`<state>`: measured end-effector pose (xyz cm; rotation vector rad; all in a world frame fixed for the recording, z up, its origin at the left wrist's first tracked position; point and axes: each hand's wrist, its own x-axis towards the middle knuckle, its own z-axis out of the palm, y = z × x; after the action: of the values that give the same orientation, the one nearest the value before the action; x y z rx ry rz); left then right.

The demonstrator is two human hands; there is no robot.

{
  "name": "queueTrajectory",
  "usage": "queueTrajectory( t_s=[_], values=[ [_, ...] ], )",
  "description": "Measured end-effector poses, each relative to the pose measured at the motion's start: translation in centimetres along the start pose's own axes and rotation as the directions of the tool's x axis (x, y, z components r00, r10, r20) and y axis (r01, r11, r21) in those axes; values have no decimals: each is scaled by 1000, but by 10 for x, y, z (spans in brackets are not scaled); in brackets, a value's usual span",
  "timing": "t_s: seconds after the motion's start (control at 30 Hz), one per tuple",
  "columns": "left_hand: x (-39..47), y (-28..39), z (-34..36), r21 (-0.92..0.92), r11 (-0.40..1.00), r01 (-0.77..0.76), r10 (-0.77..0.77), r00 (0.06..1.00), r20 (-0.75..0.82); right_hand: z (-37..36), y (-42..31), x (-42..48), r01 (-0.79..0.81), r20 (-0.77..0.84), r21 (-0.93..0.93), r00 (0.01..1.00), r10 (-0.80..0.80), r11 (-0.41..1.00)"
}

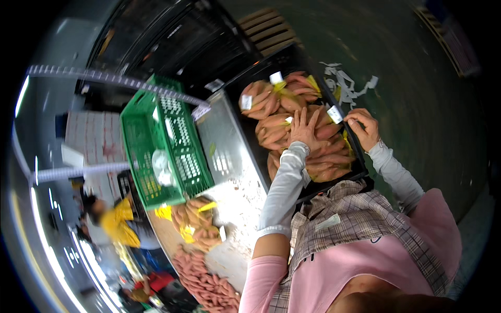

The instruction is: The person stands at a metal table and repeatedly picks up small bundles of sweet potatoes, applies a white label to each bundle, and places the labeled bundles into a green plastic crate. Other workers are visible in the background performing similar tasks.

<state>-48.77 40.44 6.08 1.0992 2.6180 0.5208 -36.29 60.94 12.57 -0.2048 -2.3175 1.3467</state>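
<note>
Net bags of sweet potatoes (270, 129) with white tags and yellow ties fill much of a black plastic crate (250, 150) in front of me. My left hand (304, 131) lies flat with spread fingers on the bags near the crate's middle. At the crate's outer long side, my right hand (364, 127) has its fingers curled at the rim, close to a white tag (334, 114). Whether those fingers grip the rim is hard to tell.
A metal table (231, 156) adjoins the crate, with a green plastic crate (182, 144), more bagged sweet potatoes (195, 221) and a loose heap (207, 277). A wooden pallet (268, 31) and white paper strips (346, 86) lie on the floor. People (119, 223) stand beyond the table.
</note>
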Motion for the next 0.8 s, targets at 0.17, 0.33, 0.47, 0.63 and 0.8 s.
queueTrajectory(
  t_s=[0.17, 0.33, 0.47, 0.63, 0.8],
  values=[
    [-171, -76, -37, -162, 966, 204, -260, 790, -555, 92, -51, -4, -53, 328, 286, 944, -46, 957],
    [-528, -74, -65, -564, 481, 671, -759, -4, -651, 214, -149, -98, -26, 818, 391, 469, -334, 920],
    [-777, 92, 12, -835, 278, 475, -552, -632, -543, 281, -219, -231, 168, 787, 617, -106, -608, 769],
    [-836, 287, 162, -984, 147, -98, -384, -923, 34, 293, -271, -398, 374, 637, 753, -617, -461, 541],
    [-783, 324, 222, -906, 166, -389, -309, -893, 326, 297, -288, -482, 533, 676, 702, -708, -206, 472]
  ],
)
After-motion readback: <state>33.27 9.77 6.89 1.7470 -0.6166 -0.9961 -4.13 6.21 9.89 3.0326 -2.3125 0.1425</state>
